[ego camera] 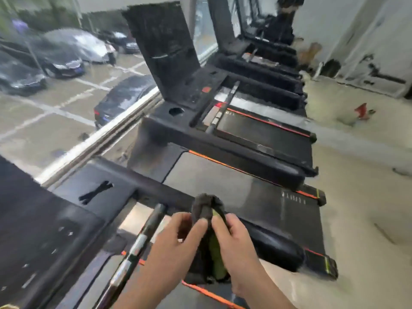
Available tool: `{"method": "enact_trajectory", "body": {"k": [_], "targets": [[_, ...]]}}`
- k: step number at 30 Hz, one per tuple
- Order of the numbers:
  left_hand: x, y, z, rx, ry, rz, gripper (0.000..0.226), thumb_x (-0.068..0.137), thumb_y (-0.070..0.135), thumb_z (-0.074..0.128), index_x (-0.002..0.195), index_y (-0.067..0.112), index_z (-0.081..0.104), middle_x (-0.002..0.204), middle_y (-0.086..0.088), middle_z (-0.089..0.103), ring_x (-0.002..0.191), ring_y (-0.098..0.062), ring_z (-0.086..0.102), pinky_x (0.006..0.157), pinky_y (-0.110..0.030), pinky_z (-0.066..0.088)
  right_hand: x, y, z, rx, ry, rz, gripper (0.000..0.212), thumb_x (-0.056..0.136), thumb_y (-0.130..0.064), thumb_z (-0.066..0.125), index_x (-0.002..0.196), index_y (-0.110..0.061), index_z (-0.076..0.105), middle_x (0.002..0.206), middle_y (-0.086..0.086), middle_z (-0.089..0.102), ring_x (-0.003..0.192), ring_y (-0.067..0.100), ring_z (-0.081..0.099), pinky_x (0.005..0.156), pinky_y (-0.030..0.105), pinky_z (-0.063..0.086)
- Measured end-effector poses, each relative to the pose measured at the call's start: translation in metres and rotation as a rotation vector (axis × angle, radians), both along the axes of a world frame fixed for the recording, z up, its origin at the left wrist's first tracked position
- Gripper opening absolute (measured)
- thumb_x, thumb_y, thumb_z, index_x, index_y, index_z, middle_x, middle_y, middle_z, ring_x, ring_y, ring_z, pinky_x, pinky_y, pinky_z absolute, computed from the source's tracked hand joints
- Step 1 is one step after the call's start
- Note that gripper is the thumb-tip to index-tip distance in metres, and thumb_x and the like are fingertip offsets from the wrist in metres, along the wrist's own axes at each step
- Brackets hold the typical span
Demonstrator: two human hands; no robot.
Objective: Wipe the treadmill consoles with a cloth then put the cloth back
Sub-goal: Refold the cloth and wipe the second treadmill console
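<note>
Holding a dark grey cloth (206, 207) at 6 o'clock of the view, bunched up, with a green side showing lower down. Pinching it from both sides: left hand (176, 239) with fingers (196, 228) curled on the left edge, right hand (236, 241) with fingers curled on the right edge. Cannot make out the lower end of the cloth, lost in dark shadow between the wrists. Standing over the nearest treadmill, with the nearest console (44, 230) at 8 o'clock, blurred and cut off by the frame edge, markings not readable. Just beside the left hand, at 7 o'clock, a silver handrail (136, 248), lower end cut off. At 12 o'clock, the next console (162, 45), upright, smeared, screen not readable. Beyond the hands, toward 2 o'clock, a grey belt (245, 197) with orange trim. Through the window (33, 112) at 10 o'clock, parked cars (124, 99), blurred.
</note>
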State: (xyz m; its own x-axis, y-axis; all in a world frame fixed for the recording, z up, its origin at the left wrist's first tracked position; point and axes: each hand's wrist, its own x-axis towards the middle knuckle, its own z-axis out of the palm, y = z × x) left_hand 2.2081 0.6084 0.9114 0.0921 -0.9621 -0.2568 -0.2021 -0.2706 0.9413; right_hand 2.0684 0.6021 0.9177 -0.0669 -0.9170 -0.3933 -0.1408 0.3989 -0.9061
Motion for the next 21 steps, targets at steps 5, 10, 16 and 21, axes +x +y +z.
{"method": "enact_trajectory", "body": {"k": [5, 10, 16, 21], "targets": [[-0.123, -0.004, -0.004, -0.016, 0.091, -0.433, 0.027, 0.086, 0.038, 0.081, 0.110, 0.040, 0.069, 0.102, 0.016, 0.077, 0.097, -0.001, 0.071, 0.081, -0.016, 0.053, -0.121, 0.024, 0.001, 0.022, -0.289, -0.259, 0.023, 0.097, -0.025, 0.073, 0.077, -0.020, 0.062, 0.080, 0.012, 0.057, 0.080, 0.022, 0.054, 0.077, 0.039, 0.045], [-0.254, 0.001, -0.013, 0.003, 0.127, -0.611, 0.029, 0.096, 0.025, 0.073, 0.121, 0.040, 0.070, 0.114, 0.014, 0.077, 0.111, -0.005, 0.070, 0.096, -0.021, 0.053, -0.261, 0.053, 0.003, 0.004, -0.288, -0.374, 0.030, 0.098, -0.016, 0.067, 0.073, -0.018, 0.051, 0.072, 0.005, 0.052, 0.064, 0.015, 0.054, 0.057, 0.023, 0.049], [-0.375, 0.007, -0.029, 0.077, 0.046, -0.547, 0.019, 0.105, 0.032, 0.058, 0.109, 0.036, 0.077, 0.104, 0.016, 0.078, 0.105, -0.004, 0.071, 0.099, -0.031, 0.053, -0.396, 0.077, -0.013, 0.009, -0.266, -0.552, 0.026, 0.098, -0.019, 0.068, 0.075, -0.018, 0.056, 0.075, 0.010, 0.052, 0.070, 0.020, 0.051, 0.068, 0.035, 0.043], [-0.427, -0.017, -0.032, -0.012, -0.151, -0.511, 0.028, 0.106, 0.040, 0.051, 0.094, 0.028, 0.074, 0.088, 0.012, 0.075, 0.089, -0.009, 0.069, 0.084, -0.029, 0.053, -0.455, 0.069, -0.024, 0.045, -0.250, -0.642, 0.035, 0.097, -0.020, 0.069, 0.066, -0.018, 0.051, 0.071, 0.010, 0.048, 0.068, 0.021, 0.047, 0.067, 0.036, 0.039]]}}
